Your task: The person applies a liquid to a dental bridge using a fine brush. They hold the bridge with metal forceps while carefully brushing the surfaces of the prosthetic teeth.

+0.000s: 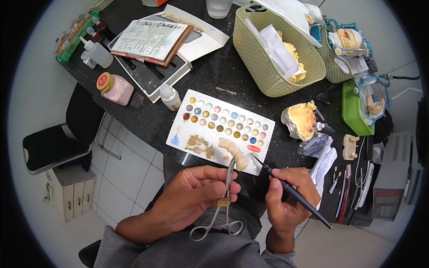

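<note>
My left hand is closed round a metal hemostat, whose ring handles hang toward me and whose shank is wrapped with a tan band. Its jaws grip a dental bridge, a curved row of tooth-coloured crowns, above the palette's near edge. In my right hand is a dark, thin brush, held like a pen. Its fine tip points at the bridge, a short way to the right of it. Under both lies a white palette with rows of coloured wells and brown and blue smears.
Right of the palette stands a plaster dental model. Beige baskets and a green basket hold more models. To the left are a small white bottle, a jar of pink powder and a notebook. A black chair stands beyond the table.
</note>
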A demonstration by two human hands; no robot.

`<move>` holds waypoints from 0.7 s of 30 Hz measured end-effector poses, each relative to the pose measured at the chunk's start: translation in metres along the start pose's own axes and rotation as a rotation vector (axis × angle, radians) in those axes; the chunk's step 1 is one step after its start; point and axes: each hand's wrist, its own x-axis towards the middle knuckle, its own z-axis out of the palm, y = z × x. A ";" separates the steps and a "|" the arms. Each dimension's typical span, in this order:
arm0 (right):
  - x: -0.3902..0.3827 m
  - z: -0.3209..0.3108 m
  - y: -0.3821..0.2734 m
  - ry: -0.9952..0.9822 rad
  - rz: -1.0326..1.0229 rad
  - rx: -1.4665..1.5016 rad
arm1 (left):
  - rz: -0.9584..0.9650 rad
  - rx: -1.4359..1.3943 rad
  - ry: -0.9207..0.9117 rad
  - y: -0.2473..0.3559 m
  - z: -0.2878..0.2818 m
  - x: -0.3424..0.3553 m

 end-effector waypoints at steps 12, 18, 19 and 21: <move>-0.018 0.003 -0.001 0.152 -0.211 0.256 | 0.007 0.051 0.046 0.001 0.006 0.000; -0.020 0.011 -0.002 0.127 -0.203 0.297 | 0.027 0.055 0.048 -0.001 0.004 0.001; -0.019 0.012 -0.003 0.129 -0.200 0.302 | 0.025 0.058 0.053 -0.001 0.005 0.001; -0.018 0.012 -0.004 0.134 -0.196 0.311 | 0.029 0.065 0.053 -0.001 0.006 0.001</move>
